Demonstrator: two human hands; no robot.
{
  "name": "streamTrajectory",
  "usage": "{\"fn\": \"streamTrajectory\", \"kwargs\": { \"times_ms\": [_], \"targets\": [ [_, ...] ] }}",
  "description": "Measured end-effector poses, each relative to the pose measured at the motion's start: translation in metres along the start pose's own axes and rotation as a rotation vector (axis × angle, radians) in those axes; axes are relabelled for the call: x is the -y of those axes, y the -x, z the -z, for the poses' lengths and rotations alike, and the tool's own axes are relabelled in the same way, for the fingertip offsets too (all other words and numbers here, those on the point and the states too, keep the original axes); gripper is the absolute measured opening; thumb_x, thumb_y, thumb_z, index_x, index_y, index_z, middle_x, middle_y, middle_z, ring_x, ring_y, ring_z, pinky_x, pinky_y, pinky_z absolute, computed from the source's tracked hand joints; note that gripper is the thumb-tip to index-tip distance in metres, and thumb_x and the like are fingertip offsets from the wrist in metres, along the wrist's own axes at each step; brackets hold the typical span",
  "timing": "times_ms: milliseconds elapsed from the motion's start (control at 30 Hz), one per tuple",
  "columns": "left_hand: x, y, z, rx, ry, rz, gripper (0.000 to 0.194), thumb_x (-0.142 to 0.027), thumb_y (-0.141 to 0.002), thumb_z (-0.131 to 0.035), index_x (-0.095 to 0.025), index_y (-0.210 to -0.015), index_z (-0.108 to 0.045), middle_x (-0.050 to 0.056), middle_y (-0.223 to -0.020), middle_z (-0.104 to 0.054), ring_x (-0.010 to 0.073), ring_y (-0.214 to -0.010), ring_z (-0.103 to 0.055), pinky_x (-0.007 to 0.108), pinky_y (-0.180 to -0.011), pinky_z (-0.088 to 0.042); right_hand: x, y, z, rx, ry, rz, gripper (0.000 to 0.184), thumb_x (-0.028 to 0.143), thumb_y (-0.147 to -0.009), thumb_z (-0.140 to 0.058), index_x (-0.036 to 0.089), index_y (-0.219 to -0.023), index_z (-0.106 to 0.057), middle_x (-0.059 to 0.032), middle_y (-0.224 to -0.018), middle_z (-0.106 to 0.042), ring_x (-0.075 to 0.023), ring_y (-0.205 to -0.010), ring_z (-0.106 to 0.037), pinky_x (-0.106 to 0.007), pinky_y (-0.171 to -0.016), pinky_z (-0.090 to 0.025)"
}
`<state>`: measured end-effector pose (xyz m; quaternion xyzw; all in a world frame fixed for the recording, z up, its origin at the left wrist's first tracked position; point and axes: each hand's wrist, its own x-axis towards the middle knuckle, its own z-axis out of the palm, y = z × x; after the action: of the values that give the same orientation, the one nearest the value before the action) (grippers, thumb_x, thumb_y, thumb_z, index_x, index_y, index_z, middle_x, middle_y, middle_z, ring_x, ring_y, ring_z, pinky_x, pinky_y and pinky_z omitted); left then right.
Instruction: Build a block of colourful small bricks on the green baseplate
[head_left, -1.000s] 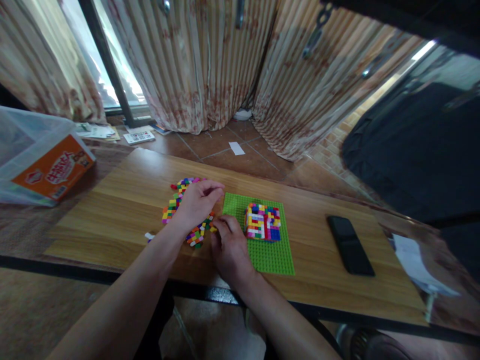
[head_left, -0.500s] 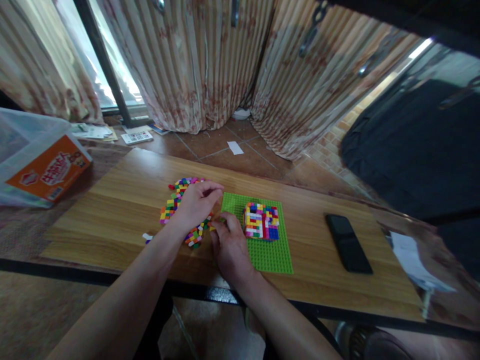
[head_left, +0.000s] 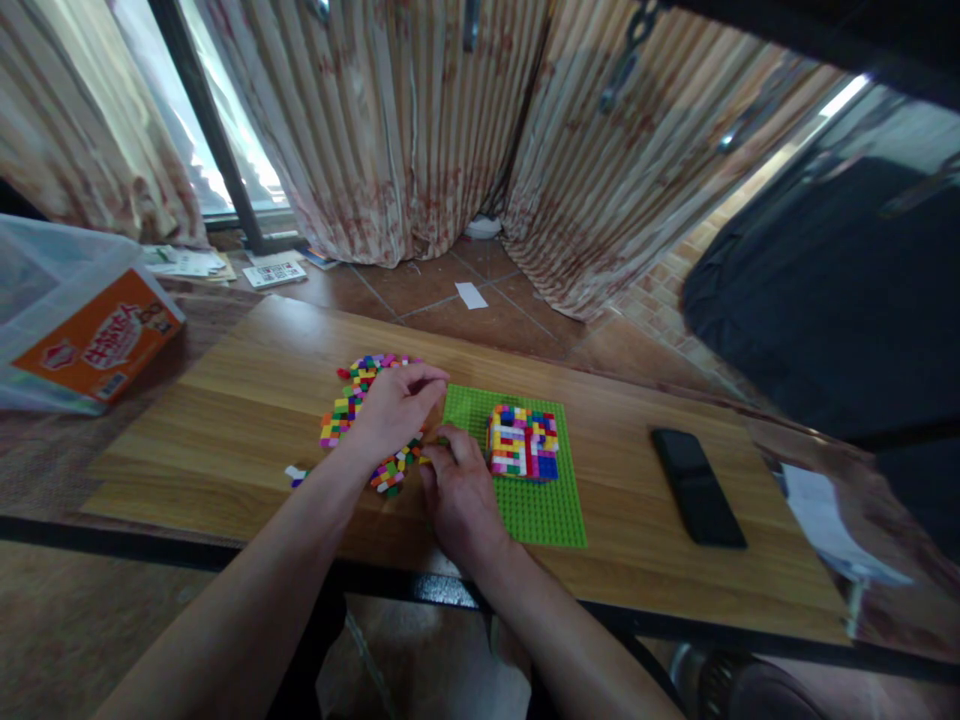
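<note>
My left hand (head_left: 400,408) hovers over the left part of the work area, its fingers curled and pressed together; whatever they hold is hidden. Under and around it lies a spread of small multicoloured building bricks (head_left: 345,408), partly covered by the hand and forearm. Just to its right, my right hand (head_left: 463,492) is closed at the left edge of the green baseplate (head_left: 536,515), with a small yellow brick (head_left: 425,460) at its thumb tip. On the baseplate stands a block built of colourful bricks (head_left: 523,442), just right of my right hand's fingers.
A black phone (head_left: 697,487) lies on the wooden table (head_left: 615,470) at the right, near some white paper (head_left: 836,520). A clear plastic bin (head_left: 67,320) with an orange label stands at the far left. A few stray bricks (head_left: 295,475) lie near my left forearm. Curtains hang behind.
Both hands stay in nearly the same place, with only slight finger movement. The built block and the baseplate have not moved.
</note>
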<state>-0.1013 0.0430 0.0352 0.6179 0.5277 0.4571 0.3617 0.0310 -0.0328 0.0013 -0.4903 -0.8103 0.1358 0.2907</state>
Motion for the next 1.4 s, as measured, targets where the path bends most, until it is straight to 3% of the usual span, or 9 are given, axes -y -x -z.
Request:
{"fn": "streamTrajectory", "kwargs": {
  "times_ms": [533, 800, 1167, 1400],
  "targets": [
    [-0.005, 0.002, 0.0, 0.008, -0.044, -0.001, 0.019, -0.027, -0.081, -0.058, -0.018, -0.086, -0.073, 0.003, -0.086, -0.076, 0.0182, -0.079, -0.067, 0.031, -0.078, -0.052, 0.003, -0.001, 0.005, 0.016, -0.008, 0.008, 0.019, 0.014, -0.092, -0.053, 0.018, -0.101, -0.069, -0.0105, -0.114, -0.062, -0.0233, -0.103, -0.055, -0.039, -0.09, -0.049],
    [-0.005, 0.002, -0.001, 0.024, -0.017, 0.01, 0.021, -0.03, -0.08, -0.059, -0.016, -0.087, -0.073, 0.004, -0.084, -0.075, 0.0179, -0.076, -0.066, 0.029, -0.071, -0.051, 0.001, 0.001, 0.006, 0.055, 0.1, 0.091, 0.02, 0.014, -0.093, -0.05, 0.02, -0.093, -0.069, -0.0068, -0.091, -0.066, -0.0231, -0.089, -0.056, -0.037, -0.08, -0.048],
    [-0.004, 0.002, -0.001, 0.033, -0.042, -0.018, 0.021, -0.031, -0.081, -0.058, -0.018, -0.086, -0.073, 0.003, -0.086, -0.076, 0.0184, -0.079, -0.067, 0.03, -0.075, -0.052, -0.004, -0.001, 0.005, 0.068, 0.026, 0.082, 0.028, 0.011, -0.09, -0.052, 0.02, -0.11, -0.069, -0.0091, -0.105, -0.067, -0.0234, -0.098, -0.058, -0.037, -0.086, -0.051],
    [-0.004, 0.002, 0.001, 0.031, -0.073, -0.029, 0.021, -0.03, -0.082, -0.057, -0.018, -0.087, -0.073, 0.003, -0.086, -0.076, 0.018, -0.078, -0.067, 0.03, -0.073, -0.051, -0.001, -0.003, 0.011, 0.037, -0.052, 0.017, 0.023, 0.011, -0.089, -0.055, 0.018, -0.105, -0.07, -0.0091, -0.103, -0.067, -0.0223, -0.097, -0.058, -0.037, -0.09, -0.051]
  ]
}}
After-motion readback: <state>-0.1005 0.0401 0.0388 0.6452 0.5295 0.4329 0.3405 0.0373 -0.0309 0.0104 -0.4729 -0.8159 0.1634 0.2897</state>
